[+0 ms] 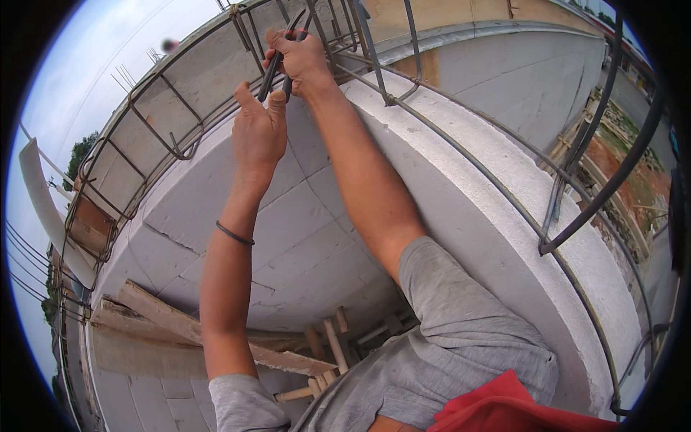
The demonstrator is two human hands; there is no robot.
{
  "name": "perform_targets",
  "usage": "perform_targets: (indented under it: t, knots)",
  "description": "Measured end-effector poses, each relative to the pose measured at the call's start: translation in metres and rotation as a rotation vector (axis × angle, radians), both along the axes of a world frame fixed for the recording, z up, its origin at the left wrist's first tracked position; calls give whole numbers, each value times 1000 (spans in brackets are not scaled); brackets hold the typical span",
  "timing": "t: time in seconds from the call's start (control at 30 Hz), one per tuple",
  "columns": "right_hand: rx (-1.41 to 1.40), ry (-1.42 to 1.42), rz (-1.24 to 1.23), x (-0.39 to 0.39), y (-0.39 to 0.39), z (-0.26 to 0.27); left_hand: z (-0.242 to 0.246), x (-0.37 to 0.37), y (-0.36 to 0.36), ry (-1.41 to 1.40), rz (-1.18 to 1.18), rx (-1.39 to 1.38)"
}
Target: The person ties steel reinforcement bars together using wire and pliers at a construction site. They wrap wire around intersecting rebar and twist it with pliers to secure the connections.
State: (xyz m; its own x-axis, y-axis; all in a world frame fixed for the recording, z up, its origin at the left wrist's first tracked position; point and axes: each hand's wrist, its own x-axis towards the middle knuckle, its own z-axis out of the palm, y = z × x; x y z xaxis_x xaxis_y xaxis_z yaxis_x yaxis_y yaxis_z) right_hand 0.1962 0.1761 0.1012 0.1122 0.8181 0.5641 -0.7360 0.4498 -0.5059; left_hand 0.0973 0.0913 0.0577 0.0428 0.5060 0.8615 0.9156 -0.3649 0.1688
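My right hand [304,60] is at the top of the view, its fingers closed around a dark-handled hand tool [274,73], probably pincers, whose jaws reach up among the bars. Just below and to the left, my left hand [260,129] has its index finger and thumb raised close to the lower ends of the handles; whether it touches them I cannot tell. Both hands are at the corner of a steel rebar cage [248,32], which runs along the top of a white block wall [318,210]. A dark band circles my left wrist.
Rebar stirrups [594,216] stand over the wall top on the right. Wooden boards [162,316] and poles [336,345] lie below on the left. A grey concrete wall [502,81] rises behind, and a pale curved pipe [48,205] stands at the far left.
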Motion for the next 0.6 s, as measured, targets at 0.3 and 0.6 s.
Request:
perform_targets:
  t: [0.3, 0.6]
  knots:
    - [105, 351, 421, -5, 11, -1, 78, -5, 3, -451, -496, -940]
    - [69, 264, 120, -4, 1, -8, 80, -11, 19, -385, -552, -1091]
